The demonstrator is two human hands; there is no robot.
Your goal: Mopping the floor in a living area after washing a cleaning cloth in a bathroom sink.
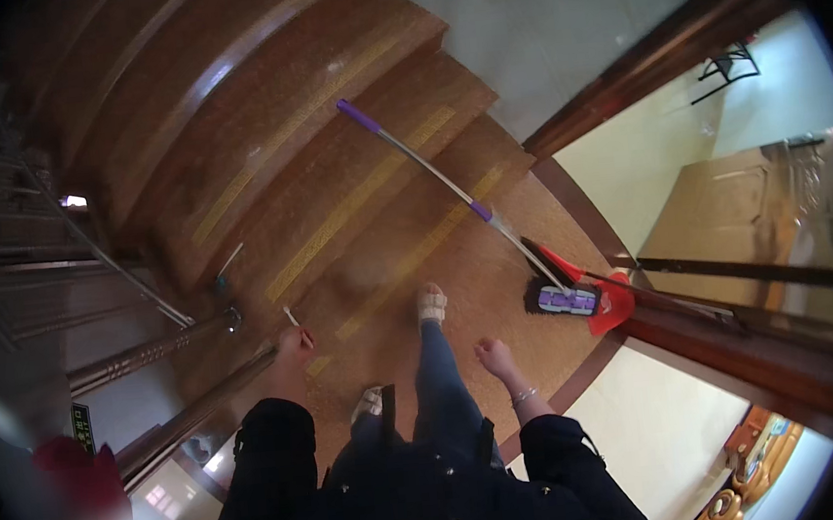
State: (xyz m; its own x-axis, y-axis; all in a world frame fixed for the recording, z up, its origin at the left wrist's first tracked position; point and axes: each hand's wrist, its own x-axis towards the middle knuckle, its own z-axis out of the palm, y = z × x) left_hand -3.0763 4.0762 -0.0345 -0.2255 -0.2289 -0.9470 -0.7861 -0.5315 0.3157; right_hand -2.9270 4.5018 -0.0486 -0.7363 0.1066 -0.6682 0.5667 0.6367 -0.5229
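My left hand (295, 345) is near the wooden handrail, its fingers closed around a thin white stick-like object (290, 315) that points toward the steps. What that object is, I cannot tell. Low at my right side, my right hand (496, 358) has curled fingers, and nothing shows in it. Ahead and to its right is a broom (447, 183) with a metal pole, a purple grip and a purple-and-grey head with dark bristles. Touching or overlapping the broom head is a red dustpan (614, 306) with a dark handle. Neither hand touches them.
Curved brown stone stairs (349, 169) with yellow patterned strips lie ahead. A wooden handrail (199, 405) runs along the left. Another thin stick (231, 260) with a teal end is by the steps. Dark wooden rails (730, 359) edge the right, with a cardboard-coloured panel (716, 208) beyond.
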